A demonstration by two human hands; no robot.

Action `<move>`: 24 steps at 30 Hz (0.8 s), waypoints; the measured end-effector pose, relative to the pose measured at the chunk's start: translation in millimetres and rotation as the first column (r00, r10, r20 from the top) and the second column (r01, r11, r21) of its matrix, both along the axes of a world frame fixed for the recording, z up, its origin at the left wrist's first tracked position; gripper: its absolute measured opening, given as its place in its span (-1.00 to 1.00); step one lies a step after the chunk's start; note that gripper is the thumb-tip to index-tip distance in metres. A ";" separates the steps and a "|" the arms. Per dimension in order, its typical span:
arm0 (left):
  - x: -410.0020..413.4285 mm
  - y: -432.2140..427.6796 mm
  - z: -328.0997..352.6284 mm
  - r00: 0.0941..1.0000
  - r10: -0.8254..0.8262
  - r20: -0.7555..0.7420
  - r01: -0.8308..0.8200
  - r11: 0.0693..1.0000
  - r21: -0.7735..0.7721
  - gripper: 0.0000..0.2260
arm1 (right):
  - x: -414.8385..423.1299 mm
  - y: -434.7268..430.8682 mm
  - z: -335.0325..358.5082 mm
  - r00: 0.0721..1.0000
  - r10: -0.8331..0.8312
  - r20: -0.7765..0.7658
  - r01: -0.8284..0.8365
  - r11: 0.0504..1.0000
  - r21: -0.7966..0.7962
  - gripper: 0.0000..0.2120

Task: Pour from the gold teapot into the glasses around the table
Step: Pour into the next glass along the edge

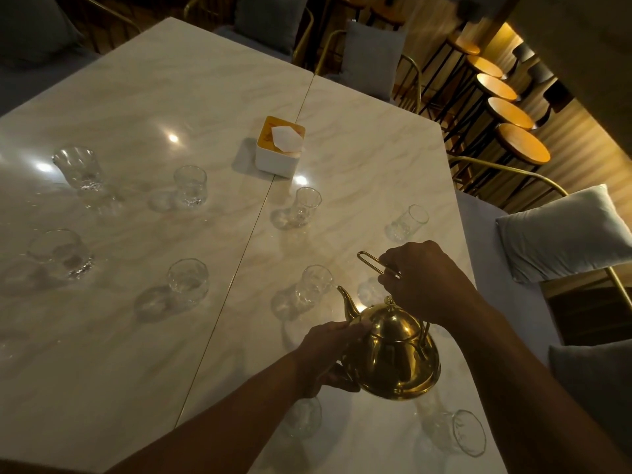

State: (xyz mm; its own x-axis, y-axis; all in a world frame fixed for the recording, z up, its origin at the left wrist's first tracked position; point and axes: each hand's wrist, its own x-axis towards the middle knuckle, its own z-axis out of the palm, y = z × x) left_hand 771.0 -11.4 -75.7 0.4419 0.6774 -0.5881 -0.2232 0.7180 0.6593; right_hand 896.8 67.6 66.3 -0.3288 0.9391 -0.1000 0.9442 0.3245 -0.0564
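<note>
The left hand (pixel 328 354) cups the side of the gold teapot (pixel 393 354), fingers curled on its belly. The right hand (pixel 424 282) is closed around the wire handle (pixel 371 263). The pot hangs above the table (pixel 136 354), spout beside one glass (pixel 313 285). Polished metal is probably heavy and slippery, so the handle should carry it. I count one teapot, at least nine glasses and one tissue box (pixel 280 148).

Two bare forearms enter from the bottom edge of the frame, uncovered right up to the wrists. The left hand (pixel 325 350) shows at lower centre, the right hand (pixel 424 282) just right of centre. Both are bare and dimly lit, with the knuckles visible.
</note>
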 end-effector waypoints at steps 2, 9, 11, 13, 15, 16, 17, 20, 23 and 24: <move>-0.5 -0.3 0.0 1.000 -0.004 0.001 0.004 1.000 -0.001 -0.59 | -0.3 -0.8 -0.1 1.000 -0.001 0.004 0.001 1.000 0.000 -0.73; -4.4 -1.6 -1.9 1.000 -0.016 0.003 0.016 1.000 0.002 -0.59 | -1.0 -5.7 -1.5 1.000 -0.009 -0.010 0.009 1.000 0.009 -0.72; -5.7 -1.4 -3.6 1.000 -0.019 0.008 0.019 1.000 -0.005 -0.57 | -0.7 -7.7 -2.7 1.000 -0.014 -0.007 0.014 1.000 0.016 -0.75; -7.4 -0.5 -6.7 1.000 -0.028 0.008 0.028 1.000 -0.013 -0.53 | 0.0 -10.4 -4.2 1.000 -0.020 -0.005 0.020 1.000 0.024 -0.78; -9.2 1.1 -11.0 0.999 -0.036 0.000 0.036 0.999 -0.010 -0.49 | 0.6 -15.1 -5.9 0.999 -0.037 -0.027 0.038 0.999 0.020 -0.78; -10.1 2.1 -13.8 0.999 -0.032 -0.007 0.032 0.999 -0.011 -0.45 | 0.9 -18.4 -6.9 0.998 -0.052 -0.043 0.053 0.999 0.013 -0.77; -10.9 3.2 -16.2 1.000 -0.022 -0.019 0.021 1.000 -0.015 -0.41 | 1.3 -22.2 -8.3 0.996 -0.064 -0.057 0.064 0.998 0.010 -0.76; -13.4 5.6 -21.4 0.998 0.001 -0.060 -0.003 0.999 -0.038 -0.32 | 3.1 -34.1 -14.9 0.992 -0.096 -0.078 0.096 0.995 -0.004 -0.73; -15.1 6.7 -25.0 0.996 -0.003 -0.090 -0.001 0.999 -0.038 -0.24 | 4.6 -43.5 -21.0 0.985 -0.142 -0.102 0.141 0.990 -0.012 -0.71; -15.3 7.0 -25.6 0.995 -0.005 -0.097 0.002 0.999 -0.035 -0.23 | 5.0 -45.9 -22.3 0.981 -0.158 -0.113 0.158 0.987 -0.010 -0.68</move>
State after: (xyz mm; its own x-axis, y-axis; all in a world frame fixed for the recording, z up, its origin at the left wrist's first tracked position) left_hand 755.7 -4.4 -101.3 0.3841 0.6541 -0.6517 -0.1572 0.7418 0.6519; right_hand 901.7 21.7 44.0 -0.1857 0.9800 -0.0719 0.9710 0.1718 -0.1664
